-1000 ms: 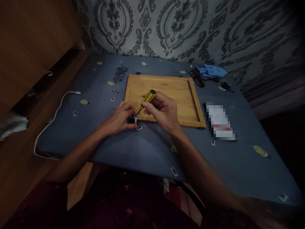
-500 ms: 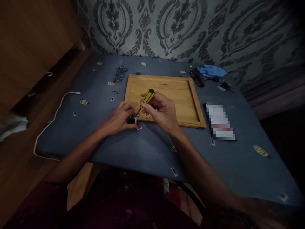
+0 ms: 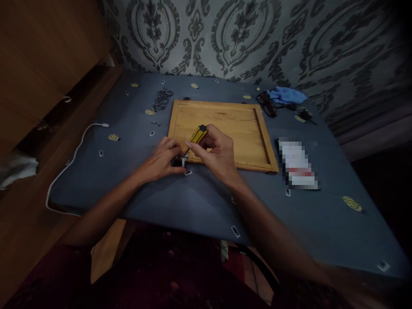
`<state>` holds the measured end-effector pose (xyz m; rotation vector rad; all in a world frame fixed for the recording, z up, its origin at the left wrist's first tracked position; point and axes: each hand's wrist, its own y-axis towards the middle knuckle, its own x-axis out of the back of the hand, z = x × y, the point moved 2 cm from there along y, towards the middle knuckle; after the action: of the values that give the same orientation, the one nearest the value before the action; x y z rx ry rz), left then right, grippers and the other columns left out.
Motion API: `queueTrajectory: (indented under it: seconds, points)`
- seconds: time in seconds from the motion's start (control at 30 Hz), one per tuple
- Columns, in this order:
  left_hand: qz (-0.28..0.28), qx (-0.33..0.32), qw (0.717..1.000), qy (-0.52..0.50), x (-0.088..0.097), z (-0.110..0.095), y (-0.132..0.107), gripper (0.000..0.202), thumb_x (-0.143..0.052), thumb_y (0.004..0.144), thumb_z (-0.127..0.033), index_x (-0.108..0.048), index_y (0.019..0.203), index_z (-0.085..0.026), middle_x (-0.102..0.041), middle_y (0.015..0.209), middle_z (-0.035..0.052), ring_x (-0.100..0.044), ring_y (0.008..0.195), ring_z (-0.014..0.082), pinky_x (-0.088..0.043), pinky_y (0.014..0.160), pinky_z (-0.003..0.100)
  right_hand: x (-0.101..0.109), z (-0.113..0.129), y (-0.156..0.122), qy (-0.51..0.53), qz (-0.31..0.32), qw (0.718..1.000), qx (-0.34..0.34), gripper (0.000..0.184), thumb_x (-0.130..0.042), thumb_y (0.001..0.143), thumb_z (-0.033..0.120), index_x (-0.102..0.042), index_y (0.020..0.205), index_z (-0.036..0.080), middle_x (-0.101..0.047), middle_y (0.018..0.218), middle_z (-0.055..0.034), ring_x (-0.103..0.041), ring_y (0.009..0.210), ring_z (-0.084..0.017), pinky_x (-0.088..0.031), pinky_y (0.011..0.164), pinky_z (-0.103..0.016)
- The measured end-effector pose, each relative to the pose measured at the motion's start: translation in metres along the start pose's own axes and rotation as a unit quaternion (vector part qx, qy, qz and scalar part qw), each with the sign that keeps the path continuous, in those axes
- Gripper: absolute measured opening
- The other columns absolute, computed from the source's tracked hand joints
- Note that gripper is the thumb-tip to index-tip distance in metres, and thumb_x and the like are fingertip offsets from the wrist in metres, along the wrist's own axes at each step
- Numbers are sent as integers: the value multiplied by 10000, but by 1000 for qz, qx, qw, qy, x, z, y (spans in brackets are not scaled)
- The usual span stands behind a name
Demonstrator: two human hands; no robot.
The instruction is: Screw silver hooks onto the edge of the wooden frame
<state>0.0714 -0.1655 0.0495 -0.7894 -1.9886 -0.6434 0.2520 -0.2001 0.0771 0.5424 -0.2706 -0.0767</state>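
Note:
A yellow-and-black screwdriver is in my right hand, its fingers closed round the handle and the shaft slanting down to the left. The tip meets a small metal fitting, seemingly a hinge, at the near left corner of a framed wooden panel. My left hand grips this hinge between thumb and fingers, partly covering it and the corner. The panel lies flat on the blue tablecloth. Whatever screw sits under the tip is too small to make out.
A pile of metal hardware and a few small loose pieces lie left of the panel. To the right are a phone, sunglasses and a blue cloth. A white cable runs along the left edge.
My right hand has shifted slightly left and down, and the screwdriver's handle leans a little lower. The left hand, the hinge and the panel have stayed put.

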Motion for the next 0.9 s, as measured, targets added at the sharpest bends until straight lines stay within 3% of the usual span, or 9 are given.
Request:
queueTrajectory:
  seconds: [0.17, 0.3, 0.47, 0.9]
  points:
    - [-1, 2, 1000, -2, 0, 0, 0, 436, -795, 841, -517, -698, 1095, -176, -600, 1132, 89, -499, 1088, 285, -440, 979, 430, -1, 0, -1, -22, -33, 999, 23, 440, -770, 870, 537, -475, 732, 240, -491, 669, 55, -474, 572, -108, -390, 534, -280]
    - [1, 5, 1000, -6, 1, -1, 0, 430, -772, 847, -553, -690, 1048, -182, -606, 1122, 82, -499, 1085, 286, -439, 976, 436, 1, -3, -3, -9, -76, 997, -1, 413, -777, 864, 549, -503, 750, 260, -495, 652, 41, -494, 589, -141, -436, 518, -300]
    - [4, 10, 1000, -5, 2, -3, 0, 418, -778, 848, -535, -690, 1055, -181, -604, 1138, 81, -496, 1097, 282, -434, 977, 425, 1, -6, -4, -2, -63, 998, -6, 404, -788, 857, 540, -516, 753, 260, -511, 658, 30, -505, 601, -147, -461, 511, -298]
    - [3, 7, 1000, -11, 2, -3, 0, 411, -793, 844, -509, -687, 1070, -182, -612, 1151, 82, -499, 1122, 287, -440, 1004, 441, 1, -6, -3, -65, -44, 997, 26, 332, -719, 919, 419, -502, 741, 241, -493, 665, 44, -463, 608, -123, -368, 545, -288]
